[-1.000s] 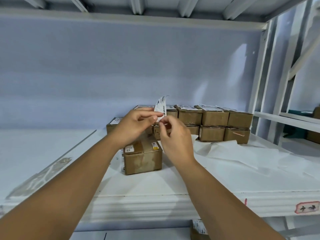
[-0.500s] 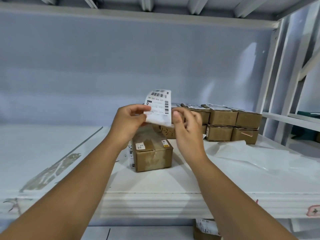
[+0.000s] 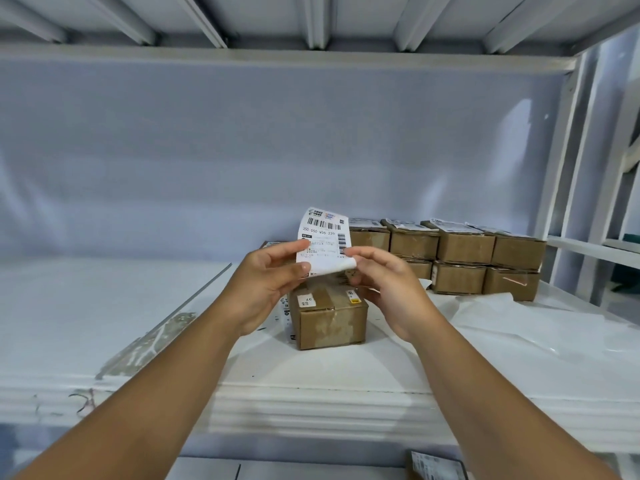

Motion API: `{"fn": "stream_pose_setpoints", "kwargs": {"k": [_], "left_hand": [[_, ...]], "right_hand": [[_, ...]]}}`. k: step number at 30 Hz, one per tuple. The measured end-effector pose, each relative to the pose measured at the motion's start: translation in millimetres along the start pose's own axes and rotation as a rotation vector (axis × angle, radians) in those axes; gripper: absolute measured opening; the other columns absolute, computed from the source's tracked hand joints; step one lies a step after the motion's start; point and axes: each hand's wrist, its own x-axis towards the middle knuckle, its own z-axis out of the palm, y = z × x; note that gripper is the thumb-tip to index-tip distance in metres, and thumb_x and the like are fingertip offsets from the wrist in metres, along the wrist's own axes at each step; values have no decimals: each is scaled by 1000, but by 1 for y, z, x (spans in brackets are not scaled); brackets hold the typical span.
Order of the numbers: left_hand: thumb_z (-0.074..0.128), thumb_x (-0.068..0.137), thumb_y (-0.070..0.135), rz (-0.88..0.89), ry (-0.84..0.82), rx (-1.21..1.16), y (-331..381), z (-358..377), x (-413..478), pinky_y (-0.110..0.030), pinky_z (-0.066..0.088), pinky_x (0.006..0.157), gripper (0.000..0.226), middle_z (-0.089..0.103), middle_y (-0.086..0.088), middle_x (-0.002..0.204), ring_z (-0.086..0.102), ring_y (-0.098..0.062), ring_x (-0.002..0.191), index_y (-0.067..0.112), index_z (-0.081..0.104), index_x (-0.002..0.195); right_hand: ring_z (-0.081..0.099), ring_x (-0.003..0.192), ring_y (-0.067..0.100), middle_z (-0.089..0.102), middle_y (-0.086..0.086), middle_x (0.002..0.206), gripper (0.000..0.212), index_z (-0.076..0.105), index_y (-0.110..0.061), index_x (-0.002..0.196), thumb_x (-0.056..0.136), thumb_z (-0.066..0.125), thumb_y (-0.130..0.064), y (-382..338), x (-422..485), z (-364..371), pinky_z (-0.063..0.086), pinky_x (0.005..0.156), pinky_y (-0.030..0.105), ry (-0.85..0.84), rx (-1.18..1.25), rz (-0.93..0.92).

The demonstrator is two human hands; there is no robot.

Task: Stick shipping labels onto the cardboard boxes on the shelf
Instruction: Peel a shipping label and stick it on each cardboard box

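I hold a white shipping label (image 3: 323,235) upright in front of me, its barcode side facing the camera. My left hand (image 3: 268,282) pinches its lower left edge. My right hand (image 3: 384,282) pinches the lower right corner, which curls away from the sheet. Just below the label a small brown cardboard box (image 3: 329,315) sits on the white shelf (image 3: 138,341), with small stickers on its top. Behind it to the right is a two-high stack of cardboard boxes (image 3: 460,252) with labels on their tops.
Crumpled white backing paper (image 3: 519,323) lies on the shelf at the right. White metal uprights (image 3: 561,174) frame the right side, and shelf beams run overhead. Another labelled box (image 3: 436,465) shows on the level below.
The label turned from edge-on to facing me, and both hands now grip its lower edge. The view has tilted and come nearer the shelf.
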Motion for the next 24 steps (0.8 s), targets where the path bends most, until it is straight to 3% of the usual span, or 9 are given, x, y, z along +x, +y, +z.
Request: {"fn": "stream_pose_setpoints", "kwargs": {"k": [6, 10, 15, 21, 24], "left_hand": [[64, 81, -5, 42, -29, 193, -5, -2, -3, -20, 54, 83, 40, 69, 1, 108, 67, -10, 98, 15, 62, 116], [68, 80, -1, 51, -51, 364, -7, -2, -4, -14, 51, 81, 43, 68, 9, 106, 65, -3, 101, 19, 62, 117], [70, 79, 3, 64, -35, 409, -4, -3, -6, -14, 51, 79, 40, 68, 2, 112, 65, -5, 102, 25, 64, 111], [65, 86, 14, 99, -19, 521, -4, -7, -7, -34, 50, 96, 28, 68, 0, 115, 64, -11, 104, 34, 66, 107], [68, 84, 10, 76, -21, 507, -3, -6, -7, -32, 50, 95, 33, 67, -1, 116, 64, -10, 105, 33, 66, 107]], "right_hand": [[62, 58, 9, 71, 1, 76, 25, 69, -16, 84, 90, 51, 1, -1, 1, -2, 42, 63, 21, 12, 64, 42], [64, 66, 11, 70, 3, 82, 22, 69, -16, 81, 89, 55, -2, 1, 2, 0, 43, 72, 24, 42, -7, 25], [60, 83, 17, 69, 4, 90, 23, 69, -14, 79, 90, 54, 0, 3, 2, 2, 47, 80, 28, 8, -72, 10], [65, 88, 16, 72, 2, 96, 24, 73, -17, 77, 90, 57, -5, 2, 1, 0, 50, 91, 32, 7, -71, 36], [66, 88, 15, 74, 1, 94, 13, 75, -14, 86, 87, 62, -14, 2, 1, -1, 49, 90, 30, 1, -45, 57]]}}
